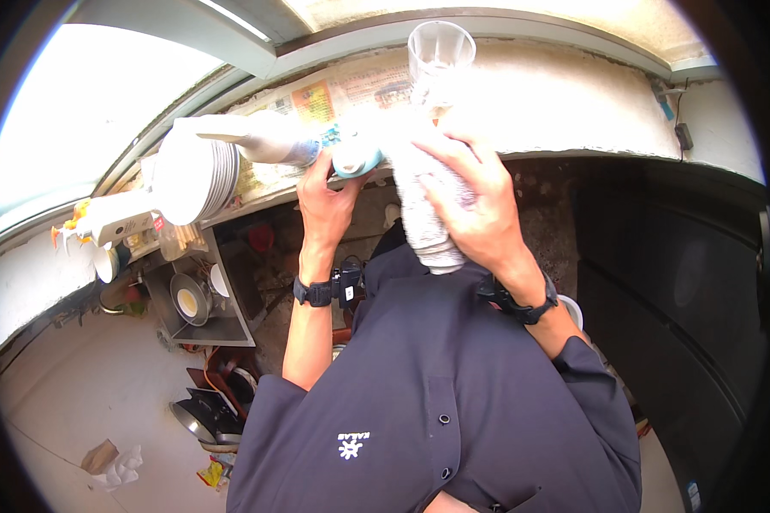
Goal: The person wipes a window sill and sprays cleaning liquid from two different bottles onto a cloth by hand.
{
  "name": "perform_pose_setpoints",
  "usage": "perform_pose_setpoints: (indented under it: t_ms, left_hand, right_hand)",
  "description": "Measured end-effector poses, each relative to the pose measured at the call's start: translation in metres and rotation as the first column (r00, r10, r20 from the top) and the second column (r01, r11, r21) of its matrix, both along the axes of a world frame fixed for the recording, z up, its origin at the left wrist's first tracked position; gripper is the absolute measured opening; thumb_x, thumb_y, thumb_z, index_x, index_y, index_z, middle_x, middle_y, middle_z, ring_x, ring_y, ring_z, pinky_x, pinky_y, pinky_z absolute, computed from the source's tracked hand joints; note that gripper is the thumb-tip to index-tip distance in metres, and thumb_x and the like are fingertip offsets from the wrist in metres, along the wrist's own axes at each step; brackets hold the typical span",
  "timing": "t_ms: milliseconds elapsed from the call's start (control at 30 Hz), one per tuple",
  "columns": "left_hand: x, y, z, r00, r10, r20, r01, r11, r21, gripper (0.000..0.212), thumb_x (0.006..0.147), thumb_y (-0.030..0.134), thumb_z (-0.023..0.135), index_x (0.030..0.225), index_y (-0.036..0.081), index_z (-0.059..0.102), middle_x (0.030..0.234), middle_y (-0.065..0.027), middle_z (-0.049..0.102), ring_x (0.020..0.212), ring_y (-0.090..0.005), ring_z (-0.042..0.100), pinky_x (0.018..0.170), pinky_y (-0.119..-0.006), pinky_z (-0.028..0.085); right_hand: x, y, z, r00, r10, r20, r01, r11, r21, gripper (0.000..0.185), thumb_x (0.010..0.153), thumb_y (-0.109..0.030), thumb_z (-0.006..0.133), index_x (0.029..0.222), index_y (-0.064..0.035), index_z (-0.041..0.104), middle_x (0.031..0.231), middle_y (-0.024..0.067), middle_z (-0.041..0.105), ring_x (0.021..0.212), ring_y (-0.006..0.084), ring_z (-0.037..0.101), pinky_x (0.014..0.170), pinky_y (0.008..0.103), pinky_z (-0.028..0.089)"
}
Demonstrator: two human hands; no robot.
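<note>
My left hand (326, 199) is at the sill's front edge. Its fingers are around a light-blue container (355, 160) with a white top, which I cannot name more exactly. A crumpled white cloth (417, 205) hangs from my right hand (478, 199), which grips it at the side. Just beyond that hand stands a clear ribbed cup (441, 48), its lower part washed out by glare. Left of the blue container lies a whitish bottle-like object (269, 141) with a blue-patterned end, close to my left fingertips.
Stacked white plates (196, 173) and a white pump bottle (119, 218) stand along the sill at left. Newspaper (353, 93) covers part of it. Below are a metal sink (231, 320) with bowls and several pans (196, 420). A dark cabinet-like surface (667, 269) is at right.
</note>
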State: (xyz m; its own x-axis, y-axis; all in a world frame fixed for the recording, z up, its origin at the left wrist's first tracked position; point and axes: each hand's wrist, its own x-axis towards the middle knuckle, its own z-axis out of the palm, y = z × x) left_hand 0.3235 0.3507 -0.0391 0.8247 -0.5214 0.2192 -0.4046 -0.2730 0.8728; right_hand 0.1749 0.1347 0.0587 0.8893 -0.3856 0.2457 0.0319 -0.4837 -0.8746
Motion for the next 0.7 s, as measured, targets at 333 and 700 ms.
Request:
perform_pose_setpoints:
  t_ms: [333,700]
  left_hand:
    - [-0.002,0.006,-0.007,0.986,0.065,0.157,-0.062,0.998,-0.021,0.050,0.086,-0.009,0.082,0.134,0.003,0.076,0.118,-0.0192,0.085,0.113,-0.0352,0.085,0.098,-0.040,0.063]
    - [-0.014,0.019,-0.033,0.995,0.093,0.019,-0.091,0.991,-0.098,0.048,0.090,-0.010,0.094,0.135,-0.003,0.077,0.131,-0.0117,0.083,0.119,-0.0195,0.079,0.107,-0.036,0.063]
  right_hand:
    - [0.030,0.039,-0.026,0.991,0.026,0.134,0.020,0.943,-0.334,0.049,0.090,-0.015,0.089,0.138,-0.0222,0.081,0.138,0.0179,0.066,0.121,0.0398,0.074,0.096,0.0482,0.067]
    - [0.012,0.026,-0.052,0.995,0.008,-0.102,-0.041,0.946,-0.321,0.050,0.089,-0.009,0.090,0.137,-0.0213,0.084,0.142,0.0184,0.069,0.118,0.0403,0.077,0.098,0.0470,0.066]
